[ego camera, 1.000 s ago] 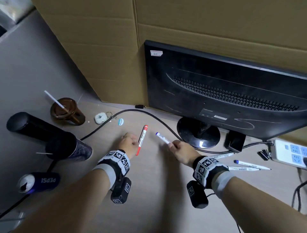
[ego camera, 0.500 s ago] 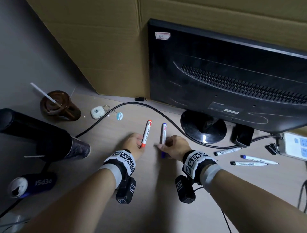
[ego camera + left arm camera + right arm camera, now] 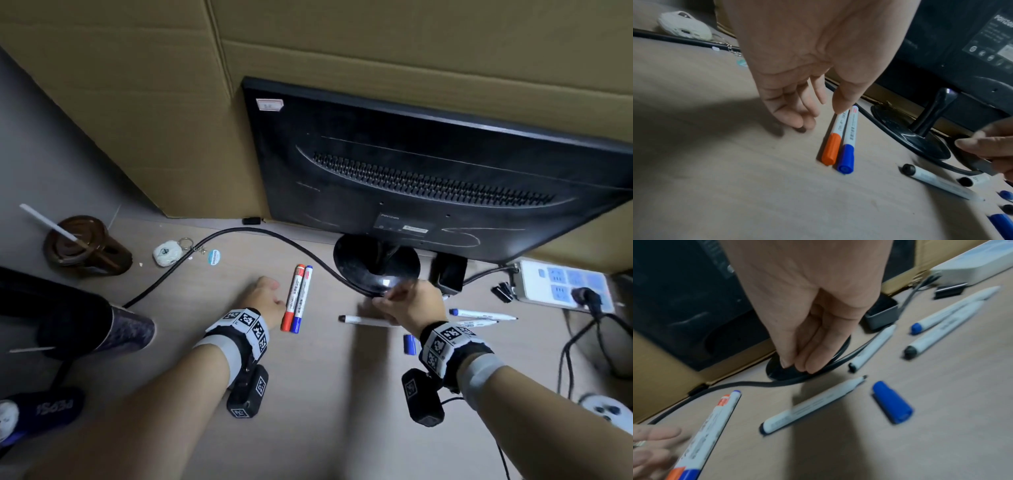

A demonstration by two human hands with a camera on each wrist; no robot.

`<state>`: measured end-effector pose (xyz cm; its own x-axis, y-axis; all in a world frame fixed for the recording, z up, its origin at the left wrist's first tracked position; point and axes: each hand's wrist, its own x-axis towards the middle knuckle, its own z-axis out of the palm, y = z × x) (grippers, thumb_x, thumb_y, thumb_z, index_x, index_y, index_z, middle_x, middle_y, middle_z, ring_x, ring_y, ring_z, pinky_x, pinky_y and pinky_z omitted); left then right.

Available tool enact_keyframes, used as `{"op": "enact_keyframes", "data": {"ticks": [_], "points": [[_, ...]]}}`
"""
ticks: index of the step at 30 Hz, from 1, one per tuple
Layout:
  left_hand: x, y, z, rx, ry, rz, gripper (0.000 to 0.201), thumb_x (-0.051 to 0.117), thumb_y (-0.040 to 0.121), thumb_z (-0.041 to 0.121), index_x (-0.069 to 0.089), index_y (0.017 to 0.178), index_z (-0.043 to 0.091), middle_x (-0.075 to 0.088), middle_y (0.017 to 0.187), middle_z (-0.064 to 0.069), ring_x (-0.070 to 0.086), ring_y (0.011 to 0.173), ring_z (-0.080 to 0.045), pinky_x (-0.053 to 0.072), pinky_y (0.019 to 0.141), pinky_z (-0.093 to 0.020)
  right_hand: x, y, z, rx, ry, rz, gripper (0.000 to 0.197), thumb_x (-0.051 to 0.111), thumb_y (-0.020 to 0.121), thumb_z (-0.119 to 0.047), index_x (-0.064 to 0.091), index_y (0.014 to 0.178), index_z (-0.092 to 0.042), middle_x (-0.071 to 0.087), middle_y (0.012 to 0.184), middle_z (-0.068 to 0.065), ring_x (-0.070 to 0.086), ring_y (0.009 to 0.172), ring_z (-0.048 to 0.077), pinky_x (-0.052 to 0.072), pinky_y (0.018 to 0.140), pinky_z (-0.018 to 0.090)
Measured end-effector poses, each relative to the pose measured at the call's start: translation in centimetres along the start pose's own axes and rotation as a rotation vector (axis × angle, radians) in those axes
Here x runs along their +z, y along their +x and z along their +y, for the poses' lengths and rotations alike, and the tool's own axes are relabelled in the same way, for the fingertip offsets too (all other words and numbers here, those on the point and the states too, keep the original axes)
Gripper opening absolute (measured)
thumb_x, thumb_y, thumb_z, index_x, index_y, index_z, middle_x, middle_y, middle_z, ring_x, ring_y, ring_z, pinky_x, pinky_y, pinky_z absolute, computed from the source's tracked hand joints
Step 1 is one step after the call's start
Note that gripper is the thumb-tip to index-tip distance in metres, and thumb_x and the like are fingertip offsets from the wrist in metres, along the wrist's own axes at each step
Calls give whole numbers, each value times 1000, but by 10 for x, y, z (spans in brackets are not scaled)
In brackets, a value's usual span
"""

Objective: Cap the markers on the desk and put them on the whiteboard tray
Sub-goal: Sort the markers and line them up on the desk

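A red-capped marker (image 3: 294,297) and a blue-capped marker (image 3: 303,300) lie side by side on the desk; both also show in the left wrist view, red (image 3: 835,138) and blue (image 3: 849,141). My left hand (image 3: 270,289) hovers just left of them with relaxed fingers, the thumb (image 3: 840,104) at the red marker's far end. My right hand (image 3: 394,298) hangs over the monitor base, its straight fingers (image 3: 801,361) holding nothing. Below it lie an uncapped black marker (image 3: 363,320) and a loose blue cap (image 3: 893,402). More uncapped markers (image 3: 479,313) lie to the right.
The monitor (image 3: 428,178) on its round base (image 3: 356,260) stands behind, with a black cable (image 3: 239,233) curving across the desk. Right: a power strip (image 3: 561,284) and binder clips (image 3: 501,291). Left: a brown cup (image 3: 82,246), a dark bottle (image 3: 68,318), a Pepsi can (image 3: 48,407).
My right hand laid the blue marker beside the red one, let go and moved right towards the monitor base. My left hand has released the red marker.
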<state>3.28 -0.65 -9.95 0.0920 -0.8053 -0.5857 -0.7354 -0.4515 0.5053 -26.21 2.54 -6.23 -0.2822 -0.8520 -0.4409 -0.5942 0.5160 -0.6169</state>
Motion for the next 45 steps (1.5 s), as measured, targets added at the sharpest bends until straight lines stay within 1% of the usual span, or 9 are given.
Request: {"op": "enact_keyframes", "data": {"ticks": [4, 13, 16, 19, 28, 30, 35, 40, 45], "points": [[11, -11, 28, 85, 99, 86, 55, 59, 84, 16, 49, 138, 23, 46, 141, -8, 46, 131, -30, 38, 112, -35, -19, -4, 28, 83, 128, 76, 25, 63, 99, -22, 71, 81, -7, 75, 68, 18, 74, 52, 32, 64, 55, 50], [62, -26, 78, 383, 277, 55, 30, 65, 83, 28, 61, 111, 40, 53, 124, 15, 42, 130, -21, 32, 108, -38, -68, -36, 82, 360, -63, 179, 8, 65, 83, -29, 65, 85, -21, 69, 74, 3, 69, 46, 26, 47, 35, 21], [84, -28, 89, 440, 310, 4, 27, 68, 83, 30, 62, 108, 40, 60, 115, 20, 45, 130, -14, 30, 112, -34, -79, -45, 106, 409, -36, 135, 10, 67, 79, -26, 66, 84, -18, 68, 77, 4, 69, 60, 27, 49, 36, 22], [102, -31, 94, 459, 410, -66, 27, 65, 78, 29, 62, 103, 41, 62, 100, 23, 48, 116, -8, 32, 101, -25, -88, -52, 124, 445, -9, 99, 4, 67, 80, -21, 66, 81, -17, 68, 80, 7, 69, 68, 27, 57, 42, 29], [106, -38, 103, 350, 661, -187, 16, 58, 82, 28, 62, 96, 34, 68, 100, 13, 63, 104, -17, 47, 98, -34, -112, -55, 154, 513, 71, 107, 3, 66, 82, -15, 66, 80, -17, 66, 84, 6, 68, 68, 24, 58, 45, 30], [105, -41, 108, 297, 557, -206, 15, 59, 84, 26, 62, 99, 31, 68, 99, 9, 66, 96, -19, 54, 87, -31, -116, -47, 162, 458, 17, 171, 8, 64, 81, -19, 67, 89, -16, 70, 91, 8, 70, 73, 26, 58, 55, 29], [103, -47, 118, 301, 372, -249, 16, 64, 82, 25, 59, 95, 33, 68, 95, 9, 66, 91, -16, 53, 81, -26, -118, -12, 170, 198, -198, 259, 33, 62, 89, -30, 68, 119, -17, 60, 129, 12, 60, 117, 35, 45, 106, 38], [97, -52, 116, 268, 263, -283, 21, 68, 73, 29, 57, 90, 34, 68, 92, 9, 67, 81, -14, 58, 79, -30, -114, 29, 160, 51, -371, 175, 46, 60, 86, -36, 61, 131, -24, 45, 155, 2, 42, 141, 31, 31, 116, 39], [90, -54, 111, 255, 221, -266, 20, 67, 75, 29, 59, 93, 33, 70, 91, 11, 68, 80, -12, 55, 73, -24, -107, 58, 156, 79, -460, 93, 59, 45, 71, -44, 61, 123, -21, 49, 150, 7, 37, 144, 32, 30, 119, 46]]}}
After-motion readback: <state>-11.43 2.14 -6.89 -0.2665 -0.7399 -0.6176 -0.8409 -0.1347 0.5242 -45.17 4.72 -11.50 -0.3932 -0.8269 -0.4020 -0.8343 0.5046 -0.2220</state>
